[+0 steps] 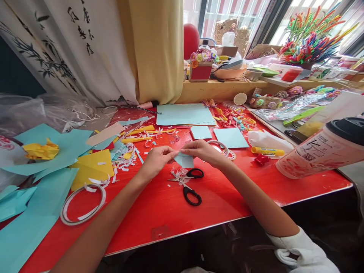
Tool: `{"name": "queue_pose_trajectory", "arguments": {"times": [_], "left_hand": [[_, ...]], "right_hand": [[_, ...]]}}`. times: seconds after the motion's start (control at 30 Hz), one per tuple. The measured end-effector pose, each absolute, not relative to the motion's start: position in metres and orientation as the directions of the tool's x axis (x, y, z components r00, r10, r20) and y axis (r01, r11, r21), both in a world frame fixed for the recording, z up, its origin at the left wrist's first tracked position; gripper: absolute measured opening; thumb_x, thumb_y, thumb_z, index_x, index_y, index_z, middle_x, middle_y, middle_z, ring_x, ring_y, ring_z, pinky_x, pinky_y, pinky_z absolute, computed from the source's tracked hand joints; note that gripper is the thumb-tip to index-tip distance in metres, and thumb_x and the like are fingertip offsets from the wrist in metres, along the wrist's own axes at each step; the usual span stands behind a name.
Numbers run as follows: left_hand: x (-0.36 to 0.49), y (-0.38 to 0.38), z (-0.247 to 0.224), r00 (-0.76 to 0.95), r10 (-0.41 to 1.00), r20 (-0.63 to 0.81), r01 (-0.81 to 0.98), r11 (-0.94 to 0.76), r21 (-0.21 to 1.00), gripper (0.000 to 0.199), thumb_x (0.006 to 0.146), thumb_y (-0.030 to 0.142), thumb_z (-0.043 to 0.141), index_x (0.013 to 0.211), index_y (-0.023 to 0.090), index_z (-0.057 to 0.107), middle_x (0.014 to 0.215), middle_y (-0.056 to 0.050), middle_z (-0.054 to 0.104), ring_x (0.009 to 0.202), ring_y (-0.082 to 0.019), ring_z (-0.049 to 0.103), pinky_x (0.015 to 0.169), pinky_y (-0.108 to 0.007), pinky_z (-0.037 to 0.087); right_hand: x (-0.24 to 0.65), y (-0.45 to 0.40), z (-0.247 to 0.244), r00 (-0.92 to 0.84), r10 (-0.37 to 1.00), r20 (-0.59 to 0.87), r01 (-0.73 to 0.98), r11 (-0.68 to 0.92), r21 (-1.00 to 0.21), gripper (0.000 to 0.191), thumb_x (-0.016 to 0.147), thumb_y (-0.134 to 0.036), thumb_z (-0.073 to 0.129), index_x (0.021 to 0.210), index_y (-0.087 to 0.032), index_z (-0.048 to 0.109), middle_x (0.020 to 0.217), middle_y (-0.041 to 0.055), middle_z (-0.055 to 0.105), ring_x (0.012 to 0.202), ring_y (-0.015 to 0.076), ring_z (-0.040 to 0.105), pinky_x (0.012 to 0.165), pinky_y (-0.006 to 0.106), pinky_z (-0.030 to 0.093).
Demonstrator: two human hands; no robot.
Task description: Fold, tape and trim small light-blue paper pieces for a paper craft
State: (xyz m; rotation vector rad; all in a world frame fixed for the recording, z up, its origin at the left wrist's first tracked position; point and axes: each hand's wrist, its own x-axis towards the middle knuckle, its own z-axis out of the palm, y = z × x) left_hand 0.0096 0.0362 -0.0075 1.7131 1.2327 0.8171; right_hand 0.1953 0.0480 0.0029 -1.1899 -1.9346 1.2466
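My left hand (159, 161) and my right hand (203, 151) meet over the middle of the red table. Between their fingertips they pinch a small piece of light blue paper (186, 162), which looks folded; its upper part is hidden by my fingers. Just below my hands lie scissors (187, 184) with black handles, blades apart, resting by a little heap of white paper scraps (179, 173). Beyond my right hand are two light blue paper squares (231, 137) and a tape roll (218, 147) lying flat.
Blue sheets (54, 197), a yellow sheet (95, 168) and a large tape ring (83, 204) lie at the left. A paper cup (315, 151) with a black lid stands at the right, near a yellow glue stick (267, 151). More blue paper (184, 113) lies at the back.
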Motion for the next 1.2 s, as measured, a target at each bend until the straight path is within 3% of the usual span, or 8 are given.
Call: {"name": "queue_pose_trajectory", "arguments": {"times": [0.27,0.53,0.77,1.2], "left_hand": [[0.0092,0.0356,-0.0115,0.278,0.957,0.087,0.420,-0.202,0.885,0.028,0.076,0.043,0.052,0.069,0.017,0.058,0.065,0.000,0.058,0.064,-0.012,0.051,0.061,-0.023,0.038],[0.0089,0.0344,-0.0063,0.327,0.942,0.069,0.480,-0.229,0.847,0.026,0.078,0.041,0.049,0.074,0.017,0.059,0.069,0.000,0.057,0.065,-0.012,0.049,0.061,-0.023,0.037],[0.0091,0.0355,-0.0073,0.347,0.935,0.076,0.473,-0.244,0.847,0.026,0.078,0.041,0.048,0.076,0.017,0.059,0.071,0.000,0.058,0.066,-0.013,0.050,0.061,-0.023,0.037],[0.0096,0.0347,-0.0103,0.272,0.953,0.133,0.461,-0.251,0.851,0.027,0.077,0.045,0.050,0.075,0.019,0.056,0.070,0.001,0.056,0.066,-0.012,0.049,0.059,-0.022,0.036]], "right_hand": [[0.1956,0.0471,0.0081,-0.476,0.880,-0.006,0.501,0.265,-0.824,0.037,0.072,-0.047,0.057,0.078,-0.011,0.065,0.068,0.0025,0.055,0.063,0.0112,0.046,0.055,0.023,0.033],[0.1983,0.0479,0.0058,-0.501,0.863,-0.068,0.452,0.195,-0.871,0.034,0.071,-0.043,0.057,0.078,-0.011,0.065,0.068,0.0024,0.055,0.063,0.0111,0.046,0.055,0.023,0.034],[0.1981,0.0482,0.0042,-0.503,0.863,-0.035,0.425,0.213,-0.880,0.037,0.073,-0.046,0.055,0.079,-0.011,0.066,0.068,0.0028,0.055,0.062,0.0107,0.044,0.055,0.023,0.033],[0.1963,0.0469,0.0032,-0.499,0.865,-0.054,0.436,0.197,-0.878,0.035,0.071,-0.045,0.058,0.075,-0.011,0.065,0.066,0.0021,0.056,0.062,0.0110,0.048,0.056,0.023,0.036]]}}
